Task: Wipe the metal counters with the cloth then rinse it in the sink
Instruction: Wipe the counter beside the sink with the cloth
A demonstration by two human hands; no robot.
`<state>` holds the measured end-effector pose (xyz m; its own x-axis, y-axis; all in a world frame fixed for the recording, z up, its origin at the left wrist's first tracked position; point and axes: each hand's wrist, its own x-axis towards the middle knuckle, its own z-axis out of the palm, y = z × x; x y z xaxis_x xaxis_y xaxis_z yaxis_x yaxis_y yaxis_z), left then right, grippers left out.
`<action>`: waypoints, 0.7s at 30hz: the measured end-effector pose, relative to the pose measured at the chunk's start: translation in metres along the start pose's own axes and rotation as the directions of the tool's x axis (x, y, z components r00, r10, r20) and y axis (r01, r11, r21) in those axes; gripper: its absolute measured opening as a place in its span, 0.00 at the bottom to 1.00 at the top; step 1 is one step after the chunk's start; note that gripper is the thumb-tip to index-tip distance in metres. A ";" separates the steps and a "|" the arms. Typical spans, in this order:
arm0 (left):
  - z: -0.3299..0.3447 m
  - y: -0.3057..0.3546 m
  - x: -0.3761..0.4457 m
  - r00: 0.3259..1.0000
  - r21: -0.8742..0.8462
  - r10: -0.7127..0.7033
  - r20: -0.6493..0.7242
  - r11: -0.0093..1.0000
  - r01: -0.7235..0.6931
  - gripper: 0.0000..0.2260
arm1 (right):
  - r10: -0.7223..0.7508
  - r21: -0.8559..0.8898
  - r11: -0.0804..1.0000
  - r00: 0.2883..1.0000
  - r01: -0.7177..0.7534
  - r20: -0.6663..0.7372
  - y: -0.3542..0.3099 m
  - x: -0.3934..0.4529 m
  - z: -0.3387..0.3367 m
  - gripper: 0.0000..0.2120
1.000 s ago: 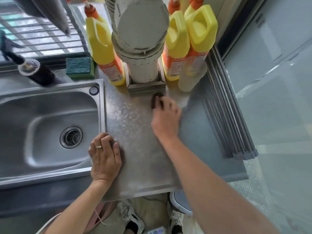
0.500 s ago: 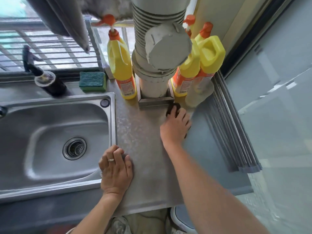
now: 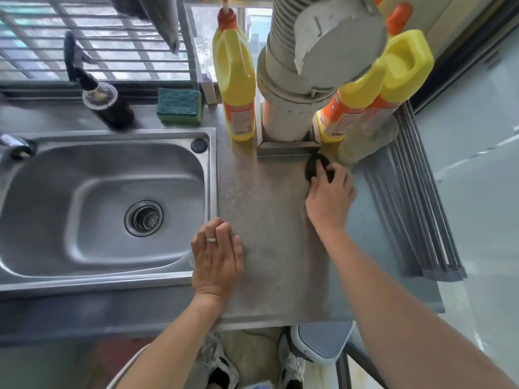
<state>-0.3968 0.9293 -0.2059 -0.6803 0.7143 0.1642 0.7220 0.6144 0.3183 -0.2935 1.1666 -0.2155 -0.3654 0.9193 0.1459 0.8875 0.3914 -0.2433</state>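
Since half a second back my right hand (image 3: 328, 200) has kept to the same patch at the foot of the pipe, while the view has swung a little so the sink sits lower and further in; the small dark cloth (image 3: 316, 167) is under its fingers, pressed onto the speckled metal worktop (image 3: 266, 220) right at the front corner of the square steel collar (image 3: 286, 153) round the wide grey drain pipe (image 3: 289, 108) — fingers curled over the cloth, gripping it. My left hand (image 3: 216, 262), a ring on one finger, lies flat and open on the worktop, overlapping the near right rim of the stainless steel sink (image 3: 84, 169); it holds nothing. Behind the sink's far edge I see a green scouring sponge (image 3: 179, 106) and a dark pump bottle (image 3: 108, 108); one tall yellow detergent bottle with an orange cap (image 3: 236, 80) stands left of the pipe, two more yellow bottles (image 3: 393, 77) right of it. A rolled grey drying rack (image 3: 421, 206) lies along the worktop's right side — well apart from the cloth.
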 end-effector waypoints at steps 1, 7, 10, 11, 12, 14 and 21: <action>-0.001 0.000 0.000 1.000 -0.005 0.002 0.005 1.000 -0.001 0.07 | 0.009 0.011 1.000 1.000 -0.008 -0.003 -0.014 -0.010 0.000 0.20; -0.008 0.000 0.001 0.999 -0.122 -0.039 0.026 0.992 0.042 0.09 | -0.461 0.182 0.882 0.877 0.435 0.137 -0.095 -0.117 0.003 0.22; -0.010 -0.002 0.001 0.999 -0.171 -0.026 0.034 0.985 0.031 0.10 | -0.596 0.214 0.800 0.783 0.561 0.178 -0.077 -0.139 -0.009 0.23; -0.012 -0.003 0.000 0.999 -0.177 -0.018 0.029 0.984 0.023 0.10 | -0.625 0.212 0.779 0.756 0.590 0.194 -0.062 -0.149 -0.015 0.24; -0.014 -0.002 -0.002 1.000 -0.178 -0.014 0.023 0.984 0.018 0.10 | -0.643 0.207 0.765 0.738 0.609 0.206 -0.042 -0.159 -0.021 0.24; -0.018 -0.001 -0.010 1.000 -0.167 -0.007 0.029 0.986 0.012 0.10 | -0.643 0.161 0.766 0.738 0.622 0.204 0.009 -0.171 -0.033 0.24; -0.019 -0.002 -0.044 0.997 -0.028 0.003 0.077 1.000 -0.001 0.14 | -0.265 -0.054 0.960 0.952 0.276 0.153 0.146 -0.108 -0.055 0.26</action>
<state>-0.3702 0.8901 -0.1956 -0.6661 0.7401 0.0928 0.7190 0.6040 0.3439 -0.1089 1.1218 -0.2145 -0.6264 0.7774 0.0567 0.7658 0.6274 -0.1414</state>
